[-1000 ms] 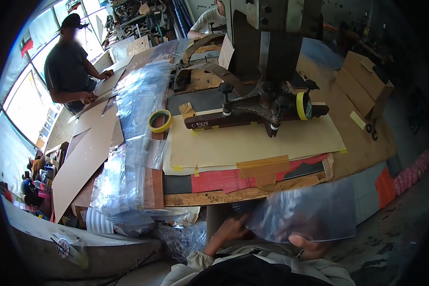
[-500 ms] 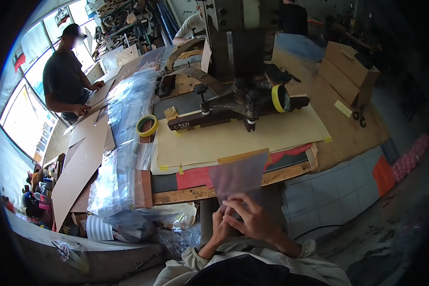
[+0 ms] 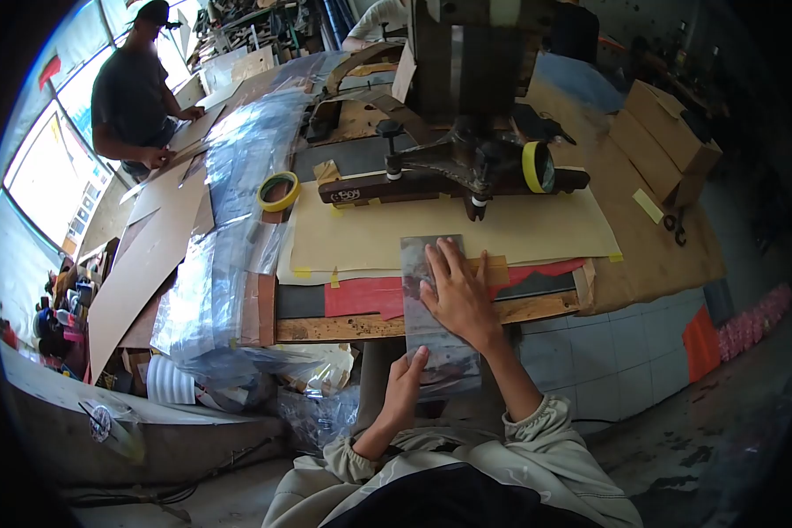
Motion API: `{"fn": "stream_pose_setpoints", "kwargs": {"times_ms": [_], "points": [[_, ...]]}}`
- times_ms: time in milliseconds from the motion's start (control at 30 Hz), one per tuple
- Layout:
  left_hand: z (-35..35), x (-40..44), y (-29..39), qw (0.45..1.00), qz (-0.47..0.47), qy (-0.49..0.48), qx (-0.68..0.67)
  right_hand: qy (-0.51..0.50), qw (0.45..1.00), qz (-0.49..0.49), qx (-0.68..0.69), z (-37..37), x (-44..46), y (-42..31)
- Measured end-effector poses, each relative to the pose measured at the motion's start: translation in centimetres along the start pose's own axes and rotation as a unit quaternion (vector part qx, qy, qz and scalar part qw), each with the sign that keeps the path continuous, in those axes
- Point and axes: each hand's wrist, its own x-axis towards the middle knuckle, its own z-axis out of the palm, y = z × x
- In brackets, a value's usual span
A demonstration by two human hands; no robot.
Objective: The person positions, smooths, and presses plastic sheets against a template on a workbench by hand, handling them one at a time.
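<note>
A thin greyish, slightly see-through rectangular sheet (image 3: pixel 421 327) extends from near my lap over the table's front edge, its far end on the cream sheet (image 3: pixel 326 238). My left hand (image 3: pixel 399 392) pinches its near left edge, thumb on top and fingers underneath. My right hand (image 3: pixel 458 295) lies flat across the upper part, fingers spread. A tan strip (image 3: pixel 496 269) and red material (image 3: pixel 361 297) are partly covered by the sheet and my right hand.
A dark machine head with a bar (image 3: pixel 352 190) stands over the cream sheet. Yellow tape rolls are at left (image 3: pixel 278 191) and on the bar (image 3: pixel 538 167). Cardboard boxes (image 3: pixel 664 141) and scissors (image 3: pixel 675 226) are at right. A person (image 3: pixel 132 97) handles boards at far left.
The sheet was raised and tilted with both hands together at its near end; now it lies flatter. My right hand has moved forward and spread on it. The camera view has shifted.
</note>
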Motion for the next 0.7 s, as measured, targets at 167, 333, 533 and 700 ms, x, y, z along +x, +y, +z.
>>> {"fn": "stream_pose_setpoints", "kwargs": {"times_ms": [167, 333, 533, 700], "points": [[-1.2, 0.8, -2.1, 0.997, 0.035, -0.062, -0.011, 0.016, 1.000, 0.011, -0.010, 0.5, 2.0, 0.3], [-2.8, 0.5, -0.8, 0.958, 0.068, -0.068, 0.269, 0.033, 0.999, 0.002, -0.013, 0.0, 2.6, 0.3], [-4.3, 1.3, 7.2, 0.801, 0.373, 0.111, 0.455, 0.052, 0.999, 0.015, 0.004, -0.3, 2.8, -0.1], [-1.2, 9.8, 8.9, 0.702, 0.456, 0.118, 0.534, 0.083, 0.997, 0.009, 0.001, -0.3, 2.5, -0.4]]}}
